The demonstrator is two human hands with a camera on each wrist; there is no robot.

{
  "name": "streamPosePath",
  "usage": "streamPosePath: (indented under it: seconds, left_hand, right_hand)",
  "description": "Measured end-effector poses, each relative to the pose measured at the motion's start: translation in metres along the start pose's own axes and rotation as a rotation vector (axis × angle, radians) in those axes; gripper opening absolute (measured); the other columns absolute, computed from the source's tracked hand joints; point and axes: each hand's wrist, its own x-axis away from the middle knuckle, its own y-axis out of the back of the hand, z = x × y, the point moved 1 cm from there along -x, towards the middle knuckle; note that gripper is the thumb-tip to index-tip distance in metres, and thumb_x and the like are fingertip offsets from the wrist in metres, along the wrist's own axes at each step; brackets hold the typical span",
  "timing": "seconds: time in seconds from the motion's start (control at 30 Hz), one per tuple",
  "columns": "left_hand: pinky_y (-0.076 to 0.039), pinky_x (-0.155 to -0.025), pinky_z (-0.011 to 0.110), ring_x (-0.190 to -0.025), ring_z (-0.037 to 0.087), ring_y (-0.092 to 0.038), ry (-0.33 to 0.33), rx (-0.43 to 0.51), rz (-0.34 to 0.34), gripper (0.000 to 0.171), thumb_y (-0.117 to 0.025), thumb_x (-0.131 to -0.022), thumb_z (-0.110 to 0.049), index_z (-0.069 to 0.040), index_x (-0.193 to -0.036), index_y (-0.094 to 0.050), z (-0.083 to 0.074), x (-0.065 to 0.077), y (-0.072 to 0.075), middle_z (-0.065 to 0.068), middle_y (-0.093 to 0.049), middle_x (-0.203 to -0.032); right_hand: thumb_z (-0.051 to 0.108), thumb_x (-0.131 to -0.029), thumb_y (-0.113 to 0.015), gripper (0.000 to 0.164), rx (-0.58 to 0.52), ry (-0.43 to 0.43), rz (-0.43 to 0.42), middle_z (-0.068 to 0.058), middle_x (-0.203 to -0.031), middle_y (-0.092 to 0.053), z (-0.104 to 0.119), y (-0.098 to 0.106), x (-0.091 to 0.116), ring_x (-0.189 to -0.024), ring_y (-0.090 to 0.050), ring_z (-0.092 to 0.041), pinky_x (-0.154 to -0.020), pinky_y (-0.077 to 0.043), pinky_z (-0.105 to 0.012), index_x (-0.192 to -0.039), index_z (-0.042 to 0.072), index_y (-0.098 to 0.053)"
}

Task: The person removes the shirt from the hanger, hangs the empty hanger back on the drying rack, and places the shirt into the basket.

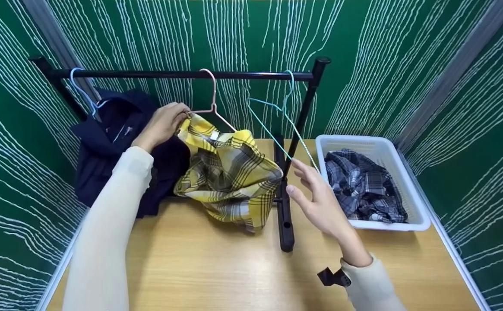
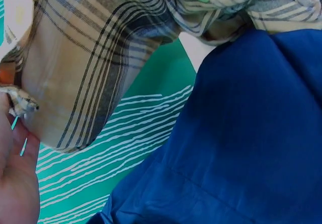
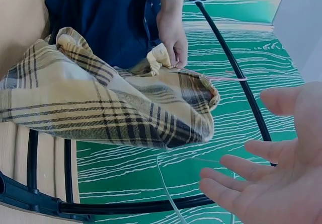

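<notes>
The left hand (image 1: 163, 123) has its fingertips bent in a pinch on the shoulder of one yellow plaid shirt (image 1: 234, 172), at the left end of a pink hanger (image 1: 213, 106) whose other arm runs into the cloth. The right hand (image 1: 318, 198), fingers extended and thumb well apart, holds nothing; its fingertips overlap a turquoise hanger (image 1: 284, 109), and whether they touch it I cannot tell. The shirt hangs mid-rack, between that hanger and a navy garment (image 1: 117, 160) on a blue hanger (image 1: 94, 106): three hangers on one black rack (image 1: 147, 74). A white label (image 1: 214, 135) at the shirt's collar is too small to read. The left wrist view alone shows a small green spot on the shirt's pale edge; the right wrist view gives the right palm. Only the head view takes in one white basket (image 1: 389, 226), right of the rack on the wooden table (image 1: 216, 263), with dark plaid clothing (image 1: 368, 185) inside.
</notes>
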Motion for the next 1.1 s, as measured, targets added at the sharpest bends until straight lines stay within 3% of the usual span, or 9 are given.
streamPosePath:
  seconds: [0.23, 0.57, 0.87, 1.1]
  left_hand:
    - [-0.051, -0.094, 0.052, -0.104, 0.034, -0.065, 0.001, 0.005, -0.038, 0.018, -0.056, -0.111, -0.017, -0.009, -0.116, -0.071, -0.008, 0.0, 0.001, 0.014, -0.069, -0.11]
    - [-0.051, -0.091, 0.052, -0.101, 0.036, -0.064, -0.048, -0.01, -0.114, 0.017, -0.056, -0.11, -0.015, -0.007, -0.116, -0.07, -0.028, -0.011, 0.006, 0.015, -0.068, -0.107]
    - [-0.051, -0.09, 0.053, -0.098, 0.038, -0.065, -0.069, -0.01, -0.178, 0.016, -0.059, -0.108, -0.012, -0.004, -0.115, -0.072, -0.056, -0.017, 0.006, 0.016, -0.069, -0.106]
    - [-0.052, -0.09, 0.052, -0.098, 0.037, -0.066, -0.075, 0.014, -0.218, 0.014, -0.061, -0.107, -0.01, -0.004, -0.113, -0.073, -0.083, -0.011, 0.002, 0.015, -0.071, -0.107]
  right_hand:
    - [0.014, -0.105, -0.068, 0.062, 0.005, 0.001, -0.011, -0.014, -0.163, -0.046, 0.0, 0.003, -0.003, -0.147, -0.048, -0.038, -0.123, -0.038, -0.05, -0.161, 0.004, -0.043]
    - [0.018, -0.106, -0.067, 0.063, 0.02, 0.002, -0.023, -0.015, -0.163, -0.046, 0.005, 0.013, -0.009, -0.147, -0.048, -0.036, -0.123, -0.037, -0.051, -0.162, 0.006, -0.041]
    - [0.021, -0.107, -0.066, 0.063, 0.059, 0.036, -0.043, -0.015, -0.163, -0.045, 0.018, 0.029, -0.018, -0.147, -0.048, -0.037, -0.122, -0.038, -0.054, -0.163, 0.008, -0.041]
    - [0.018, -0.106, -0.066, 0.063, 0.128, 0.064, -0.047, -0.013, -0.157, -0.051, 0.025, 0.035, -0.034, -0.135, -0.06, -0.033, -0.116, -0.046, -0.05, -0.163, 0.01, -0.041]
